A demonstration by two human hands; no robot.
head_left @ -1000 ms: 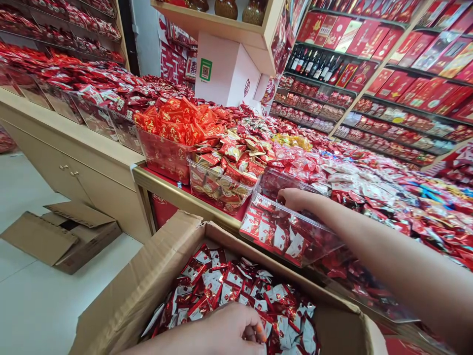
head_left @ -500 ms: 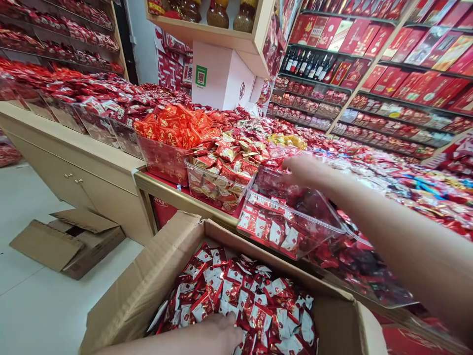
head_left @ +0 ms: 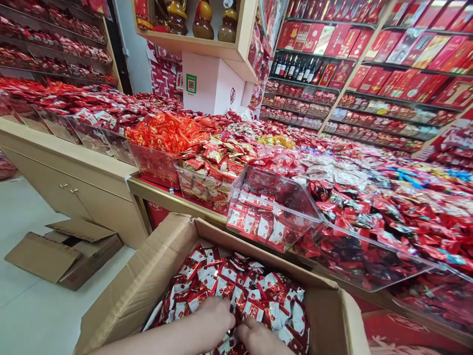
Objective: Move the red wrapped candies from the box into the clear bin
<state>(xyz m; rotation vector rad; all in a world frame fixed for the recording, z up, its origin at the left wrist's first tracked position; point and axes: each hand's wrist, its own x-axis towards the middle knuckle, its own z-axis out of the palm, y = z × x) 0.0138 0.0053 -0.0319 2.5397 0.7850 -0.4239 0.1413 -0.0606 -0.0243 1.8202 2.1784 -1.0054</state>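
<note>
Left hand (head_left: 216, 318) and right hand (head_left: 258, 337) sit curled among packets (head_left: 269, 286), grip hidden; box (head_left: 325, 308) by the counter's (head_left: 173, 201) front edge, likely for reach.

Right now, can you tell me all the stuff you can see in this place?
Open carton: one, brown, bottom middle.
Small packets: many, red and white, in that carton.
Part-filled bin: one, clear, beyond the carton.
Other bins: several, clear, along the counter.
Heaped packets: too many to count, mostly reds, across the counter.
Second carton: one, brown, floor at left.
Gourd-shaped jars: at least three, brownish, high shelf.
QR sign: one, green and white, white column.
Bottles: one row, dark, right shelves.
Left grip: one, bare, among the small packets.
Right grip: one, bare, beside it.
</note>
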